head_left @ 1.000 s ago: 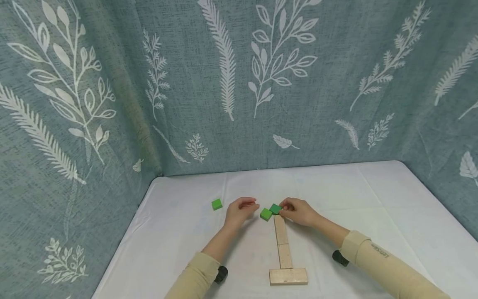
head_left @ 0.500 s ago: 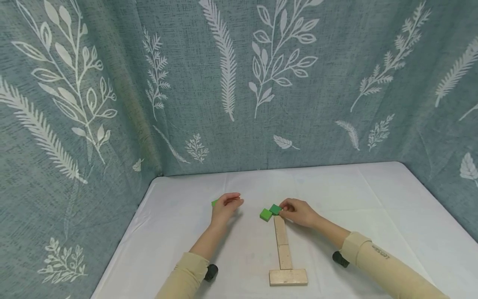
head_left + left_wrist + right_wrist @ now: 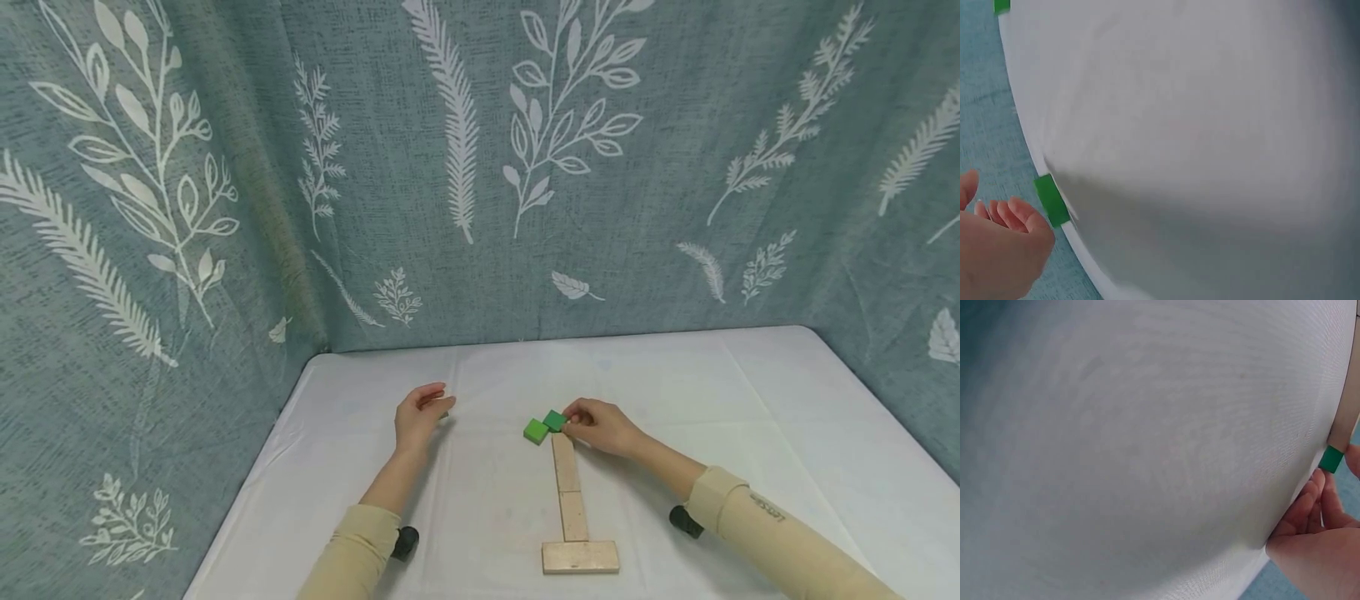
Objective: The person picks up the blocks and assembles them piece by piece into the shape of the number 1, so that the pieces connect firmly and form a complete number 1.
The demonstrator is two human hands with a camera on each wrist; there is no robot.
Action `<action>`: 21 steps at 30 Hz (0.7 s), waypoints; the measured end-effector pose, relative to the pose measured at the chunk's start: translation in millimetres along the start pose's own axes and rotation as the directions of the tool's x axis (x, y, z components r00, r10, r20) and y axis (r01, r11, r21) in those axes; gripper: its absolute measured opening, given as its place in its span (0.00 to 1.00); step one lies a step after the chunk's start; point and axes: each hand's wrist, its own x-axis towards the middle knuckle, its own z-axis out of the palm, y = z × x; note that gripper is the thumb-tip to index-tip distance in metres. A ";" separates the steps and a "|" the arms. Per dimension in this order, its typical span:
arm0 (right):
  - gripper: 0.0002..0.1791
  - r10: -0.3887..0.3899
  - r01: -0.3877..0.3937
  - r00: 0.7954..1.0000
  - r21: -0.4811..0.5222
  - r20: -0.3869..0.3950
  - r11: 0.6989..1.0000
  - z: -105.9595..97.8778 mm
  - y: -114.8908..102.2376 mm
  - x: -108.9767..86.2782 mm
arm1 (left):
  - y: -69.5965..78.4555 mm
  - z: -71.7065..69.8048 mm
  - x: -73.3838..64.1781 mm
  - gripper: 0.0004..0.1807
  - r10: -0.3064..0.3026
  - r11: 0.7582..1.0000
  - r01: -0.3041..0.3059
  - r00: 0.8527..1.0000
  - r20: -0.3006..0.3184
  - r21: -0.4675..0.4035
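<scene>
My right hand (image 3: 602, 427) pinches the edge of a dark green square block (image 3: 555, 421), thumb on one side and fingers on the other; the block (image 3: 1331, 459) shows between them in the right wrist view. It lies at the far end of a line of wooden blocks, its corner by a light green block (image 3: 536, 431). Off to the left, my left hand (image 3: 420, 421) hovers with loosely bent fingers over another green block (image 3: 446, 415), mostly hidden in the head view. In the left wrist view that block (image 3: 1052, 200) stands beside the fingers, not between them.
Two slim wooden blocks (image 3: 566, 462) lie end to end, running toward a wider crosswise wooden block (image 3: 581, 557) at the near side. A white cloth covers the table (image 3: 675, 383). Blue-green leaf-patterned curtains (image 3: 480, 167) rise behind and at the sides.
My left hand has moved left, away from the two central green blocks, and over the lone green block. The right hand has kept its place at the dark green block.
</scene>
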 end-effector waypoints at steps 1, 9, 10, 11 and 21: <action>0.10 0.001 -0.001 1.000 0.000 -0.001 1.000 0.0 0.0 -0.1 | -0.2 -1.3 0.8 0.19 -0.002 1.000 0.002 1.000 -0.002 0.005; 0.10 0.006 -0.006 1.000 0.002 -0.002 1.000 0.8 -0.1 -0.6 | -4.3 -9.7 6.7 0.20 0.004 0.996 -0.002 1.000 -0.021 0.084; 0.10 0.006 -0.006 1.000 0.003 -0.001 1.000 0.9 -0.1 -0.6 | -5.0 -10.6 6.9 0.20 -0.001 0.996 0.002 1.000 -0.016 0.090; 0.10 0.005 -0.005 1.000 0.002 -0.002 1.000 0.9 -0.1 -0.7 | -5.3 -11.4 7.0 0.20 -0.005 0.995 0.006 1.000 -0.011 0.098; 0.11 0.006 -0.006 1.000 0.011 0.001 1.000 1.0 2.0 -0.2 | -9.1 -14.9 7.7 0.23 -0.051 0.982 0.046 0.999 0.021 0.184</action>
